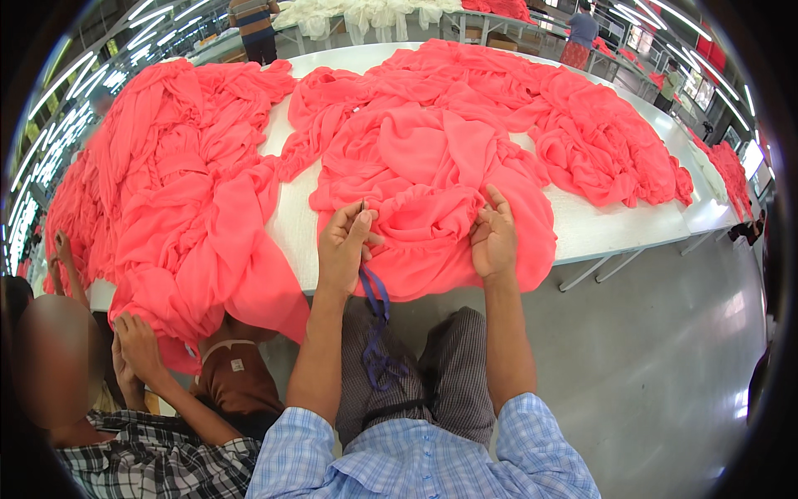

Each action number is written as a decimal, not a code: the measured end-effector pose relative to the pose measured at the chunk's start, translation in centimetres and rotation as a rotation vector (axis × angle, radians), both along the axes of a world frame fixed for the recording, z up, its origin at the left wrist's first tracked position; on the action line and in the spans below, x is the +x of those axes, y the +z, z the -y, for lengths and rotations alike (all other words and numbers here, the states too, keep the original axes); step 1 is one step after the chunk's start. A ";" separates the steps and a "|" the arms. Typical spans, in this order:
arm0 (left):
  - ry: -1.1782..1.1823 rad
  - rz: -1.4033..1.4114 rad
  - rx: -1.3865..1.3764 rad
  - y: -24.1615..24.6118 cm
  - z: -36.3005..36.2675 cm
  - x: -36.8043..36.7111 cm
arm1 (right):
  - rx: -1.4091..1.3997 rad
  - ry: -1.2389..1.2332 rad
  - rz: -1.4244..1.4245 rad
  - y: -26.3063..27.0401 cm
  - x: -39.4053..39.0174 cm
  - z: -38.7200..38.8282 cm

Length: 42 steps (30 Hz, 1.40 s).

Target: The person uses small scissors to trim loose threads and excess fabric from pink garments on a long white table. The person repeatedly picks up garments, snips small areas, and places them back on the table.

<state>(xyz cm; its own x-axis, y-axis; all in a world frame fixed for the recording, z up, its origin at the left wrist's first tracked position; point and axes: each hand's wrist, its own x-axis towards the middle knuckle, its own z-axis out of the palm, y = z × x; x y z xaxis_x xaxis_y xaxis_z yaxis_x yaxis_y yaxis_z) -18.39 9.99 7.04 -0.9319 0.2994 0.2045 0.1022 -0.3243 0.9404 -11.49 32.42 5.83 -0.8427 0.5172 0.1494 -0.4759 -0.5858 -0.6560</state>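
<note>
A coral-pink garment of thin fabric (430,150) lies bunched in front of me, its lower edge hanging over the table's rim. My left hand (349,240) is at the left side of its gathered band, fingers closed on a small dark pointed tool (363,204) whose kind I cannot tell. A blue-violet ribbon (376,299) hangs from beneath that hand down over my trousers. At the band's right side, my right hand (495,234) pinches the coral fabric between thumb and fingers, palm turned up.
The white table (598,227) bears further coral fabric heaps at the left (181,162) and right (598,143). Close on my left, a co-worker in a checked shirt (168,461) handles the left heap's edge. Other people stand by farther tables, one with cream fabric (368,15).
</note>
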 end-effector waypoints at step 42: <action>0.049 0.041 0.192 -0.4 0.6 0.0 | 0.144 0.010 -0.044 5.2 -0.9 2.5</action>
